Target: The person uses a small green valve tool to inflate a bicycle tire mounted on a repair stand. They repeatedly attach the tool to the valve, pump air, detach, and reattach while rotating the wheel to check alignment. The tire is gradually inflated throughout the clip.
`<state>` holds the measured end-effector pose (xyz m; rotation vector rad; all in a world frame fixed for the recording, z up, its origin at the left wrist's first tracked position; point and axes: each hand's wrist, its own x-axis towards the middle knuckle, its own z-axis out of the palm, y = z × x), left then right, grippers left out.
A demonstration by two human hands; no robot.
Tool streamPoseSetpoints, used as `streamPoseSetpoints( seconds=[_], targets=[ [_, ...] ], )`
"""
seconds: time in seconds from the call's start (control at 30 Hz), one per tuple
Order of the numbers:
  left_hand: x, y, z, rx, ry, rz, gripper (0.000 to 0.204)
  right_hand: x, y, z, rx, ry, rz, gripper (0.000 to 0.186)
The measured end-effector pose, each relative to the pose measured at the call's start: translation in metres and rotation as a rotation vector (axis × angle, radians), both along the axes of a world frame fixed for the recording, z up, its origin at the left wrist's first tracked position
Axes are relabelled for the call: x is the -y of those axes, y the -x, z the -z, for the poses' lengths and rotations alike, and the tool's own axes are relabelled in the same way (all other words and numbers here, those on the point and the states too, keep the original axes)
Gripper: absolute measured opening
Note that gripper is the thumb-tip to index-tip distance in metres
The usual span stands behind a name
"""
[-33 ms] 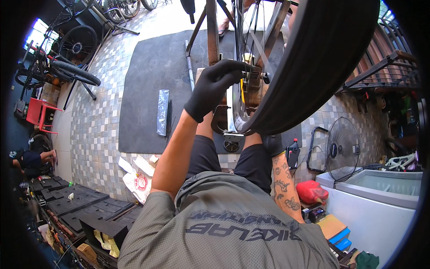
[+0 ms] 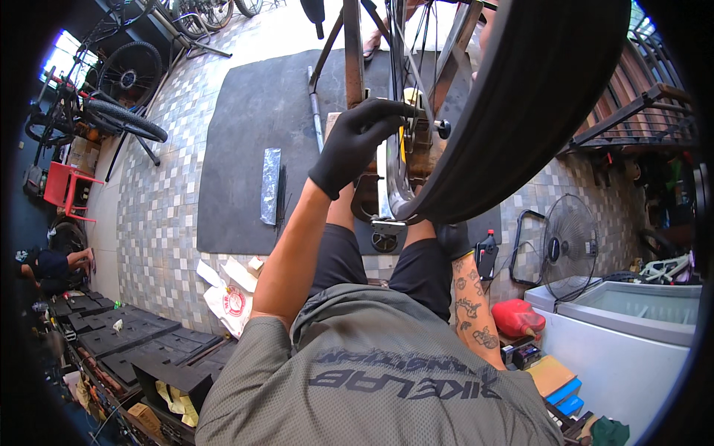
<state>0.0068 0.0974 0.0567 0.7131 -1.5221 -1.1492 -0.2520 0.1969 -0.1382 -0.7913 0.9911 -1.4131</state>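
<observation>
A bicycle wheel with a wide black tire (image 2: 535, 104) stands in a metal stand (image 2: 352, 67) between my knees. My left hand (image 2: 357, 141), in a black glove, reaches in beside the rim. Its index finger stretches toward the spokes (image 2: 425, 82); whether it touches them I cannot make out. Below it the shiny rim (image 2: 384, 186) runs down to a small metal bracket (image 2: 388, 226) with a round black knob (image 2: 384, 242). My right hand (image 2: 455, 239), also gloved in black, is low by my right knee. The tire partly covers it, and its fingers are hidden.
Under the stand lies a dark mat (image 2: 238, 149) holding a silvery strip-shaped packet (image 2: 271, 186). To the right are a black bottle (image 2: 486, 253), a red container (image 2: 518, 318), a fan (image 2: 570, 245) and a white chest freezer (image 2: 617, 364). Bikes (image 2: 123, 119) and a red chair (image 2: 65, 189) stand left.
The wheel has turned slightly, so its spokes sit differently in the stand. My left hand has barely shifted, and my right hand is where it was.
</observation>
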Motion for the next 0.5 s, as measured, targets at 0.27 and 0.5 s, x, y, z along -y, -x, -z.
streamPoseSetpoints(
  seconds=[0.27, 0.5],
  targets=[
    [0.015, -0.002, 0.023, -0.027, -0.084, -0.271, 0.027, 0.000, -0.001, -0.002, -0.003, 0.001, 0.001, 0.018],
    [0.018, 0.006, 0.025, -0.155, -0.266, -0.046, 0.035, 0.000, -0.001, -0.002, -0.002, -0.002, 0.005, 0.018]
  ],
)
